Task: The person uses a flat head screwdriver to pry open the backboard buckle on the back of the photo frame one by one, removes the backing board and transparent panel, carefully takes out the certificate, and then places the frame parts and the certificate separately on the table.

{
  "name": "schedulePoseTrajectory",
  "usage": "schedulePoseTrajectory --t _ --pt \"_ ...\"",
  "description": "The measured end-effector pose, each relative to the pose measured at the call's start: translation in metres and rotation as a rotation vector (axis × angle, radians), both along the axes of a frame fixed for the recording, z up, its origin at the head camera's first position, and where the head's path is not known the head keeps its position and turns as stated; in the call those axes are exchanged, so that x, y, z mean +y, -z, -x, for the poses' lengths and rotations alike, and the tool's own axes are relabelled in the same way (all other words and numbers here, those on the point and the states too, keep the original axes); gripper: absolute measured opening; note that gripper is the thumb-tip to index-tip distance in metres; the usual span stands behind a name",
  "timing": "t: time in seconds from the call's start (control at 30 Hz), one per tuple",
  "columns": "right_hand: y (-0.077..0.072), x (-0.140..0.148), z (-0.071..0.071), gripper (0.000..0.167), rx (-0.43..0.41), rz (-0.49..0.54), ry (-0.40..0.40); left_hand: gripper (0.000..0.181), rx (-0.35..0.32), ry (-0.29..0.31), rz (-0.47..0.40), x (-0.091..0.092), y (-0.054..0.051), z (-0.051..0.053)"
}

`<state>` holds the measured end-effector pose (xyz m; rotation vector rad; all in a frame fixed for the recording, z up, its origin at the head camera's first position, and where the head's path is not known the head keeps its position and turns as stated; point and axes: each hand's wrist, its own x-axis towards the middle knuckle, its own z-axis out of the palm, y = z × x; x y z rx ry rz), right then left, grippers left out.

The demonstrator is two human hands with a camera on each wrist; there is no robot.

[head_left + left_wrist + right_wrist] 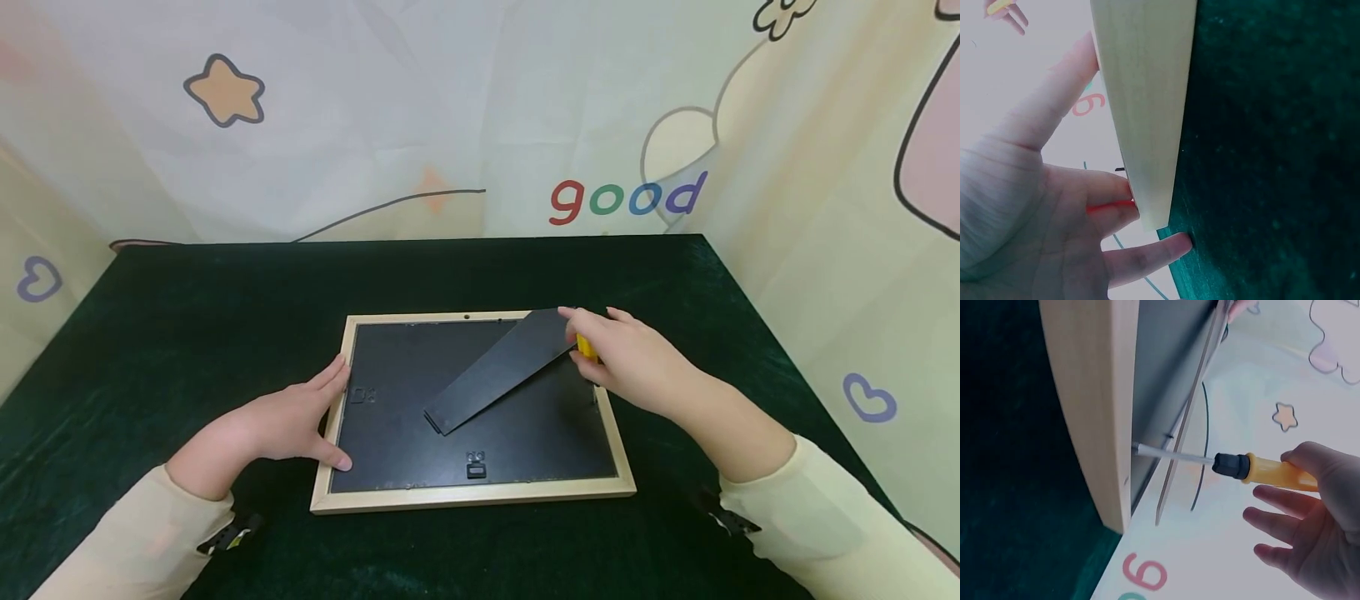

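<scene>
A picture frame [472, 497] with a light wooden border lies back side up on the dark green cloth. Its black backing board [405, 358] carries a black stand leg [495, 375], which lies slanted and raised at one side. My right hand [630, 354] holds a screwdriver [1279, 473] by its yellow handle. In the right wrist view the metal shaft reaches the inner edge of the wooden border, and the other fingers stay off the handle. My left hand [288, 421] rests on the frame's left border, fingers and thumb extended. The screwdriver's tip is hidden in the head view.
Dark green cloth [225, 300] covers the table around the frame. Behind it hangs a pale curtain [420, 108] with printed stars, hearts and coloured letters. Small metal hangers [476, 465] sit on the backing board.
</scene>
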<state>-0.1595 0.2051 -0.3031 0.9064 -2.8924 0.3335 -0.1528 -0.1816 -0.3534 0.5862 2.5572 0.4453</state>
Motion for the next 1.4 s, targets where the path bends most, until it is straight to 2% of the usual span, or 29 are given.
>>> schedulePoseTrajectory --t 0.23,0.53,0.7,0.8,0.9,1.0,1.13,1.3,1.4 --pt "0.0 0.009 0.001 0.022 0.021 0.016 0.018 0.124 -0.004 -0.003 0.007 -0.001 0.0 0.0" --pt "0.0 0.0 -0.004 0.026 0.015 -0.042 0.005 0.124 -0.012 0.0 0.005 0.001 -0.002 0.001" --pt "0.004 -0.02 -0.005 0.029 0.027 -0.14 -0.06 0.124 -0.013 0.005 0.0 0.001 -0.002 0.001" --pt "0.011 -0.033 -0.004 0.026 0.017 -0.213 -0.094 0.124 -0.015 0.001 0.001 0.001 -0.002 0.0" --pt "0.016 -0.039 -0.003 0.022 -0.006 -0.232 -0.102 0.124 -0.015 0.005 -0.001 0.003 -0.002 0.0" --pt "0.016 -0.035 0.001 0.023 -0.022 -0.181 -0.078 0.123 -0.015 0.012 -0.008 0.004 0.0 0.0" --pt "0.011 -0.016 0.006 0.028 -0.044 -0.059 0.002 0.123 -0.019 0.004 0.001 0.004 0.001 0.001" --pt "0.007 0.008 0.012 0.025 -0.122 0.063 0.089 0.124 -0.017 -0.011 0.005 0.001 0.001 0.001" --pt "0.007 0.016 0.012 0.023 -0.15 0.112 0.109 0.124 -0.014 -0.011 0.002 0.0 0.001 0.001"
